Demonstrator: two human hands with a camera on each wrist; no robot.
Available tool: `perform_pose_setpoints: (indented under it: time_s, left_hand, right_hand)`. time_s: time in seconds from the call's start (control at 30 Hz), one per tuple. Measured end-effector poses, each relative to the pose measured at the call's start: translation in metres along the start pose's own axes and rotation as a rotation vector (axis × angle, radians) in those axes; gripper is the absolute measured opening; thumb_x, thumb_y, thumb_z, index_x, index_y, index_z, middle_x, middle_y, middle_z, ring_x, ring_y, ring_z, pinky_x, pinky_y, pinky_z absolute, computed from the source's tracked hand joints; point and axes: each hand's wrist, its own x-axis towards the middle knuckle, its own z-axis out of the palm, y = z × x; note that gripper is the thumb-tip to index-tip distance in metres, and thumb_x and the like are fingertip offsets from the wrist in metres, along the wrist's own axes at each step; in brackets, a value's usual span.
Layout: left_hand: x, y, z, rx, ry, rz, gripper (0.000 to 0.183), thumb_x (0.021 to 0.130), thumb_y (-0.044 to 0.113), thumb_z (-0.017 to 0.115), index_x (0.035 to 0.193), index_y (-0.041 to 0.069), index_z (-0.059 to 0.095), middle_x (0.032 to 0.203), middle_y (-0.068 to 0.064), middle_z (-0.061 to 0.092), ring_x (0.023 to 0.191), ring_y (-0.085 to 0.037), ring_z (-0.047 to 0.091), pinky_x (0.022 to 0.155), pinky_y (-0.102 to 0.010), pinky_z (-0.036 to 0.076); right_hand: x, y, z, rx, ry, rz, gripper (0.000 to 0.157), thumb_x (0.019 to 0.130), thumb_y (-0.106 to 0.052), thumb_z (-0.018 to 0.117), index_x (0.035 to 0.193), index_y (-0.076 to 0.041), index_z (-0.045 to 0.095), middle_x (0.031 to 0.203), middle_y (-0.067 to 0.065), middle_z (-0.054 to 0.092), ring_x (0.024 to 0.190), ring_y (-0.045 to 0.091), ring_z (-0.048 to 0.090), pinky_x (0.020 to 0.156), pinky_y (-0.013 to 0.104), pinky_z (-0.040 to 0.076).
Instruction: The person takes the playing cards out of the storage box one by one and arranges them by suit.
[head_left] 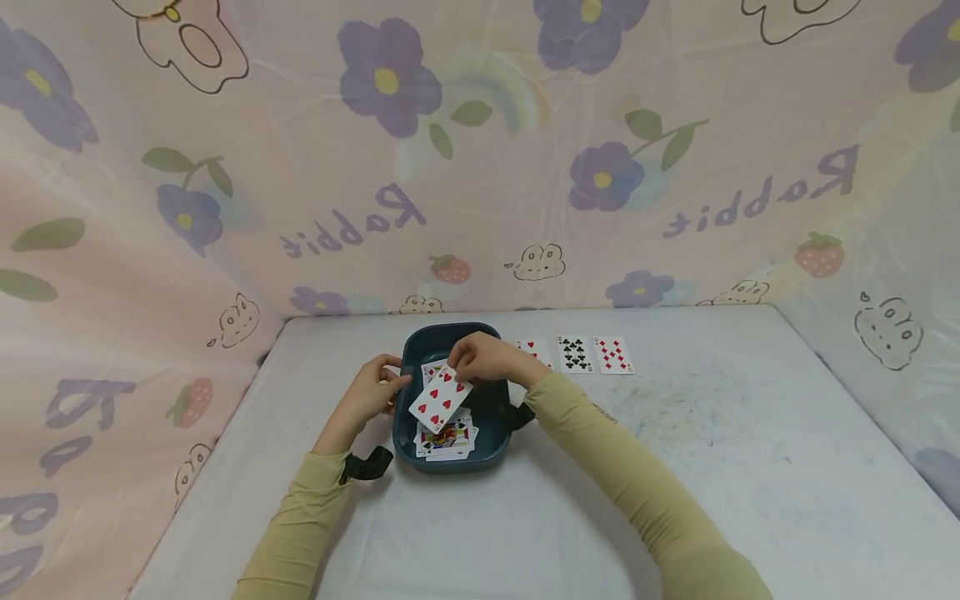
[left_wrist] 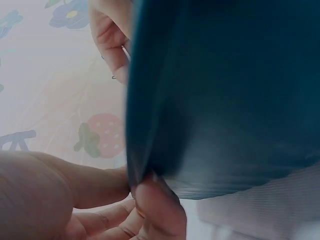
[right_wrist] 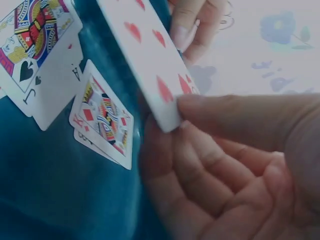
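Observation:
Between the thumb and fingers of my right hand (head_left: 491, 358) a hearts playing card (head_left: 435, 403) is pinched by one corner. It is tilted above the dark blue basin (head_left: 491, 437). My left hand (head_left: 367, 393) pinches the basin's left rim, as the left wrist view shows with thumb and finger on either side of the wall (left_wrist: 225, 100). Inside the basin lie two groups of face-up cards. One has a jack of spades (right_wrist: 40, 37) on top, the other a king of diamonds (right_wrist: 102, 117); the cards beneath are mostly covered.
To the right of the basin, a row of face-up cards lies on the white table (head_left: 712, 467): a hearts card (head_left: 536, 349) partly behind my right hand, a clubs card (head_left: 575, 354) and a diamonds card (head_left: 614, 356). A printed cloth (head_left: 487, 167) hangs behind the table.

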Motion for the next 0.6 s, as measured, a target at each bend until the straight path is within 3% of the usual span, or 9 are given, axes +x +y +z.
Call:
perform_pose_setpoints:
  time_s: [0.1, 0.2, 0.37, 0.6]
  left_hand:
    - [0.000, 0.000, 0.000, 0.000, -0.001, -0.006, 0.038, 0.096, 0.010, 0.058, 0.129, -0.003, 0.045, 0.088, -0.017, 0.053, 0.060, -0.017, 0.050, 0.050, -0.027, 0.049]
    - [0.000, 0.000, 0.001, -0.004, 0.003, -0.011, 0.037, 0.096, 0.010, 0.058, 0.128, -0.002, 0.046, 0.089, -0.018, 0.053, 0.061, -0.018, 0.051, 0.050, -0.027, 0.049]
    - [-0.001, 0.001, 0.002, -0.011, 0.008, -0.003, 0.036, 0.096, 0.010, 0.058, 0.128, -0.002, 0.046, 0.085, -0.013, 0.052, 0.058, -0.017, 0.049, 0.050, -0.028, 0.049]
    - [-0.002, 0.002, 0.001, -0.008, 0.007, 0.004, 0.038, 0.096, 0.009, 0.058, 0.129, -0.004, 0.045, 0.084, -0.014, 0.052, 0.057, -0.016, 0.049, 0.050, -0.029, 0.050]
  right_hand:
    - [-0.006, 0.003, -0.006, 0.061, -0.002, -0.011, 0.035, 0.086, 0.002, 0.066, 0.120, 0.000, 0.060, 0.087, 0.008, 0.063, 0.070, 0.016, 0.059, 0.075, 0.043, 0.053]
    - [-0.015, 0.007, -0.013, 0.103, 0.006, -0.018, 0.045, 0.087, 0.003, 0.065, 0.130, -0.004, 0.056, 0.090, 0.012, 0.056, 0.074, 0.019, 0.060, 0.075, 0.039, 0.054]
    - [-0.031, 0.020, -0.027, 0.194, 0.104, -0.021, 0.034, 0.090, 0.001, 0.061, 0.123, -0.006, 0.061, 0.096, 0.015, 0.051, 0.079, 0.021, 0.064, 0.071, 0.035, 0.056]
    - [-0.055, 0.039, -0.045, 0.331, 0.214, -0.006, 0.020, 0.093, -0.009, 0.061, 0.111, 0.000, 0.060, 0.099, 0.017, 0.057, 0.091, 0.038, 0.065, 0.085, 0.049, 0.050]
